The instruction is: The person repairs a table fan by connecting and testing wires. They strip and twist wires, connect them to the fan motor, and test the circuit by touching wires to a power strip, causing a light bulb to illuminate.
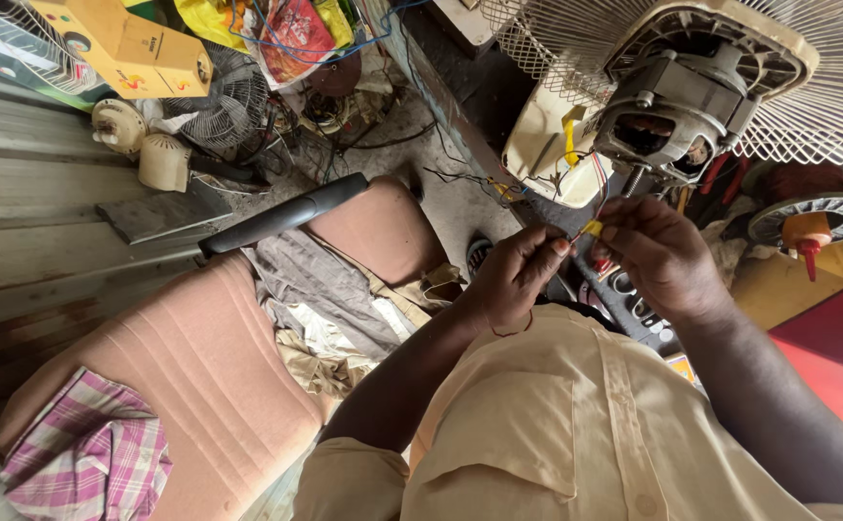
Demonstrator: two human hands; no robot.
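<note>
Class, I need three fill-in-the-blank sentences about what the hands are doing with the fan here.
1. Both hands pinch thin wires that lead up to the fan's bare ____.
2. The left hand and right hand meet at a small ____ connector.
3. The checked cloth lies on a ____.

Missing words: motor; yellow; seat.

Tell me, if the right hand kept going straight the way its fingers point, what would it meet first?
The right hand points left toward the left hand, so it would probably meet those fingertips first, across the small yellow wire piece pinched between them. Depth is hard to judge.
</note>
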